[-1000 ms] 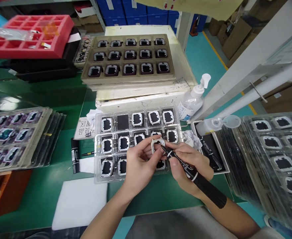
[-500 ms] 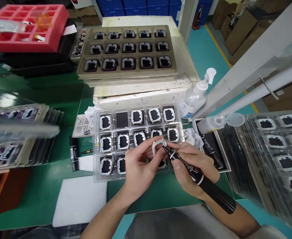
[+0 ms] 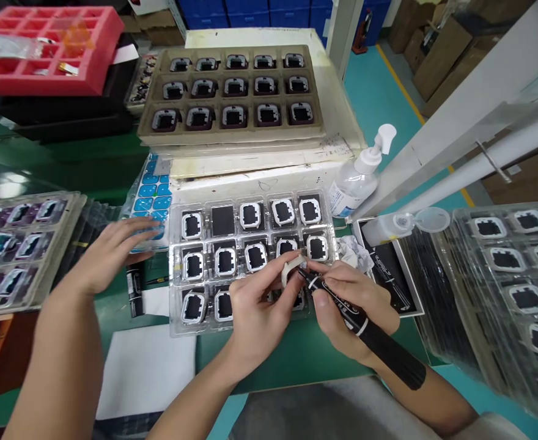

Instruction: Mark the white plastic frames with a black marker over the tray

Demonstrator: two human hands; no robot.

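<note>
Between the fingertips of my left hand [image 3: 257, 305] a small pale square frame [image 3: 291, 269] is held up over the clear plastic tray [image 3: 173, 244]. My right hand [image 3: 356, 305] grips a black marker pen [image 3: 354, 318], its tip at the inner edge of the frame. Several similar white-rimmed frames with black centres [image 3: 225, 261] sit in the tray's pockets, some hidden behind my hands. One pocket in the tray's back row shows only a black square [image 3: 223, 220].
A co-worker's hand [image 3: 113, 250] reaches in from the left, over a sheet of blue stickers [image 3: 152, 192]. A pump bottle [image 3: 354, 183] stands behind right. A brown tray of parts [image 3: 317, 91] lies at the back; stacked trays [image 3: 471, 293] rise at right. A white foam sheet [image 3: 147, 366] lies front left.
A co-worker's arm has come in from the left, and a sheet of blue stickers now lies beside the tray. The held frame has tilted slightly; the marker stays at it.
</note>
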